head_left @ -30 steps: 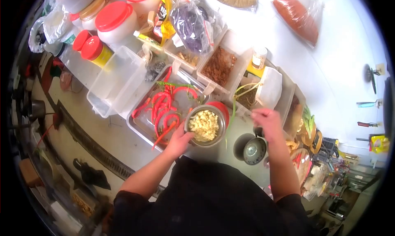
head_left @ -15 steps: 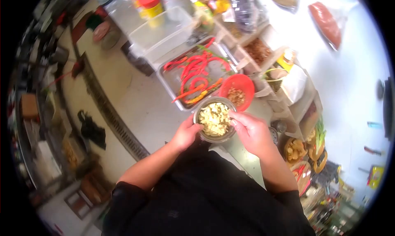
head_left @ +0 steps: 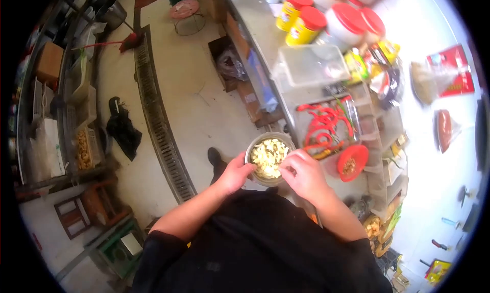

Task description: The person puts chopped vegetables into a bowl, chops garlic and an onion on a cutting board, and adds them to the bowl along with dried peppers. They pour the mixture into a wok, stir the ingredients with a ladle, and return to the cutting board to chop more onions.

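Observation:
A round metal bowl [head_left: 250, 163] full of pale yellow chopped pieces [head_left: 269, 159], perhaps garlic, is held in front of my body, above the floor beside the counter. My left hand [head_left: 236, 174] grips its left rim, thumb on top and fingers underneath. At the right rim, my right hand [head_left: 302, 174] is closed in a pinch, its fingertips over the edge of the chopped pieces. Whether anything is between those fingertips is hidden. To the right on the counter are a tray of red chillies [head_left: 326, 124] and a red bowl [head_left: 359, 157] with brown bits in it.
A clear plastic box [head_left: 314, 66], yellow tubs with red lids [head_left: 306, 26] and seasoning packets [head_left: 377, 58] crowd the counter [head_left: 250, 17]. On the left, a drain grate [head_left: 155, 114] runs along the floor near a black bag [head_left: 122, 129]. A pink stool [head_left: 185, 9] stands farther off.
My body and view have turned left, so the counter appears farther right and the bowl is now over the floor. My right fingers have curled from the bowl's rim into a pinch above the pieces.

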Available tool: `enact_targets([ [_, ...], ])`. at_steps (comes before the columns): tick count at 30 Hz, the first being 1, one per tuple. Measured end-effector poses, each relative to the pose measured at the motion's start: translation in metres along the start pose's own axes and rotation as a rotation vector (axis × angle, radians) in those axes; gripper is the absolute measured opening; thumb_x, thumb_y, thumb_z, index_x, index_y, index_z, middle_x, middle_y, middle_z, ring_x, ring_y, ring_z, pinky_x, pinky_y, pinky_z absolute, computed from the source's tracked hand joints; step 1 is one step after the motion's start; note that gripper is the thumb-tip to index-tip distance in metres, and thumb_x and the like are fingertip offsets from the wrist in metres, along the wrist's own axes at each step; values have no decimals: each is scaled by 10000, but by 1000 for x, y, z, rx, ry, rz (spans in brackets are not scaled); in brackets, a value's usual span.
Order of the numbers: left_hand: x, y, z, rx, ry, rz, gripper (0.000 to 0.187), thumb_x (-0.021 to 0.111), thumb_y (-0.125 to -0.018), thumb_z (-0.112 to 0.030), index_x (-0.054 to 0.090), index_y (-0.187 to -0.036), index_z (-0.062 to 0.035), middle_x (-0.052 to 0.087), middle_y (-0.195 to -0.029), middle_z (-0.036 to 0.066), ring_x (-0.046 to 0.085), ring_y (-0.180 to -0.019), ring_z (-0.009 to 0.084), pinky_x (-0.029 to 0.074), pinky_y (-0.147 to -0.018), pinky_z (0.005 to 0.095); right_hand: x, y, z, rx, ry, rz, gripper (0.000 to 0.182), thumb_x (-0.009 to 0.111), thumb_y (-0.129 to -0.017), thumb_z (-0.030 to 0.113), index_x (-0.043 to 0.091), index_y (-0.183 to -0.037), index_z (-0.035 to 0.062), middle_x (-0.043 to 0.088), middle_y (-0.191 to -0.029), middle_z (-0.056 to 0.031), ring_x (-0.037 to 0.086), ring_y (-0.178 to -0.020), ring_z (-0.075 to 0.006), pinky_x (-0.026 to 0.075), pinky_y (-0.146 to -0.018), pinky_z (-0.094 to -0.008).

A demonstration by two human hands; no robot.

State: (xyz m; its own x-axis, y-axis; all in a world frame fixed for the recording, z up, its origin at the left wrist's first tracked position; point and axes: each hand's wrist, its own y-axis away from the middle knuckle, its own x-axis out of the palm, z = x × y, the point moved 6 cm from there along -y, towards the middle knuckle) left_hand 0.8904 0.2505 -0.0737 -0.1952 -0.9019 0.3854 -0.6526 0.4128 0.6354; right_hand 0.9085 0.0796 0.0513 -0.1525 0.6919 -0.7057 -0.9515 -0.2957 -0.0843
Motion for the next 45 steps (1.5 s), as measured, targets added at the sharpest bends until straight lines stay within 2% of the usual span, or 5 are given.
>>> enact_targets([
  [10, -254, -3, -112, 143, -4, -270, 452, 516, -851, -49, 450, -1293, 21, 601, -1122, 113, 579, -987, 174, 472, -856, 287, 123, -223, 56, 98, -153, -6, 198, 626, -842, 88, 640, -1018, -3, 638, -947, -173, 631, -855, -335, 509, -748, -361],
  [24, -481, -161, -287, -50, 112, -562, 490, 475, -841, 32, 428, -1328, 23, 572, -1213, 107, 560, -1087, 185, 450, -926, 301, 414, -477, -330, 721, 110, 409, 409, 444, -884, 103, 535, -1269, 2, 562, -1221, -260, 539, -1141, -376, 414, -991, -413],
  [28, -583, -91, -368, 146, 167, -414, 476, 484, -841, 19, 447, -1315, 34, 579, -1211, 102, 554, -1085, 172, 435, -937, 291, 387, -553, -213, 793, 367, 412, 431, 446, -861, 85, 529, -1276, 4, 562, -1218, -264, 535, -1138, -387, 417, -985, -418],
  [42, -668, -366, -464, 23, -693, 15, 510, 514, -840, -40, 436, -1342, 9, 584, -1211, 142, 550, -1116, 209, 411, -974, 311, 434, -540, -317, 874, 414, 14, 345, 454, -846, 85, 587, -1151, -5, 603, -1154, -242, 580, -1086, -367, 468, -922, -445],
  [45, -687, -442, -455, 33, -559, 78, 476, 499, -838, -40, 455, -1309, 21, 591, -1194, 127, 543, -1115, 202, 410, -971, 312, 452, -597, -262, 1002, 529, 700, 271, 460, -864, 150, 661, -999, 27, 648, -1014, -229, 629, -945, -359, 499, -837, -473],
])
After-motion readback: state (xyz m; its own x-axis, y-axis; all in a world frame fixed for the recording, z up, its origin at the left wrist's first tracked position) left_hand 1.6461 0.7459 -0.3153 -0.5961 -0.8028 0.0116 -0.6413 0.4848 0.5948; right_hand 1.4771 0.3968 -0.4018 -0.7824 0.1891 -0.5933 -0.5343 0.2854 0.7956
